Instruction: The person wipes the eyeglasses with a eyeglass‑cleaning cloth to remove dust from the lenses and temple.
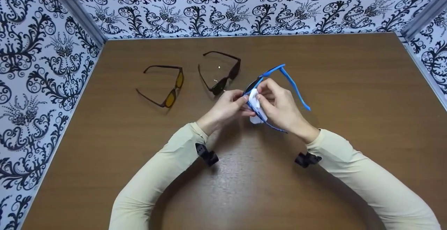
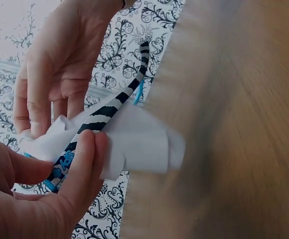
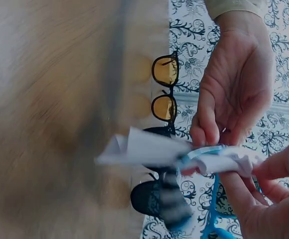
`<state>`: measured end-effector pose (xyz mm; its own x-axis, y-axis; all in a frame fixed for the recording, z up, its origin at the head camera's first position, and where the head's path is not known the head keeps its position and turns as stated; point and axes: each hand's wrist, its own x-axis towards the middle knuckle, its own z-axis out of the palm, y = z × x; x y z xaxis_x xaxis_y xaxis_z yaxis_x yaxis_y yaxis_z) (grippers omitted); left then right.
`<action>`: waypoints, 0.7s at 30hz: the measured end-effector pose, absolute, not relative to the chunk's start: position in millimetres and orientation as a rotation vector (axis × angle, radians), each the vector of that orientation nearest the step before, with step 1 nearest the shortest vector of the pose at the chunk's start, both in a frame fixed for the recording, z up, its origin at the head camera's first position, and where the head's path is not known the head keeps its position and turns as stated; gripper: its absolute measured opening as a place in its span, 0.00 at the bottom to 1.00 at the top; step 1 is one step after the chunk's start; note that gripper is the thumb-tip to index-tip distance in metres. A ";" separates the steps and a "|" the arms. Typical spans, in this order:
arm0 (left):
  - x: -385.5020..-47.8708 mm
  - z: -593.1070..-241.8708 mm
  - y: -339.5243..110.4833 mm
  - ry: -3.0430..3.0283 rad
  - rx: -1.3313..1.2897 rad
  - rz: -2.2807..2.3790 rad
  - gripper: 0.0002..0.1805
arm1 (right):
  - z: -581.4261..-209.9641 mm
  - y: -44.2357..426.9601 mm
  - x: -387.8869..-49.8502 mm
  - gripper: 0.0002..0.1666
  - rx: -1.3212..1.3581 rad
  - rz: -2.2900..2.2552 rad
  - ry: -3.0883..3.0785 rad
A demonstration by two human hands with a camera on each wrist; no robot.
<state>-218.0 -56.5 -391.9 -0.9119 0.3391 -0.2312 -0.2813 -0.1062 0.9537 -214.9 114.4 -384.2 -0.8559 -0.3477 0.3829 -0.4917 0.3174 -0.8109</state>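
Blue-framed sunglasses (image 1: pixel 292 83) with dark lenses are held up above the table in front of the person. The left hand (image 1: pixel 225 107) pinches them at one end of the front, by the hinge. In the left wrist view, its fingers grip the base of a black-and-white striped temple (image 2: pixel 104 114). A white cloth (image 1: pixel 257 119) is folded around the lens beside that hand. The right hand (image 1: pixel 281 107) pinches the cloth between thumb and fingers against the lens. In the right wrist view, the cloth (image 3: pixel 154 149) hangs past the frame and partly hides the lens.
Glasses with yellow lenses (image 1: pixel 170 99) lie with temples unfolded on the left of the brown table (image 1: pixel 104 146). Black glasses with dark lenses (image 1: pixel 219 87) lie between them and the hands. Patterned panels (image 1: pixel 216 9) border the table at the back and sides.
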 end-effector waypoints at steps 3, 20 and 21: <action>-219.0 -392.6 -54.9 1.733 0.075 2.080 0.15 | -384.1 113.3 -215.8 0.04 0.718 1.616 -2.421; -221.9 -394.7 -61.3 1.719 0.103 2.127 0.11 | -392.7 142.6 -213.0 0.03 1.080 1.514 -2.470; -222.2 -394.0 -63.0 1.715 0.092 2.134 0.11 | -393.5 145.9 -212.4 0.04 1.111 1.484 -2.475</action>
<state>-222.2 -63.0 -394.0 -0.9180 0.3454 -0.1948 -0.2645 -0.1673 0.9498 -212.4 145.9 -393.5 -0.7406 -0.5513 0.3842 -0.5987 0.2817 -0.7498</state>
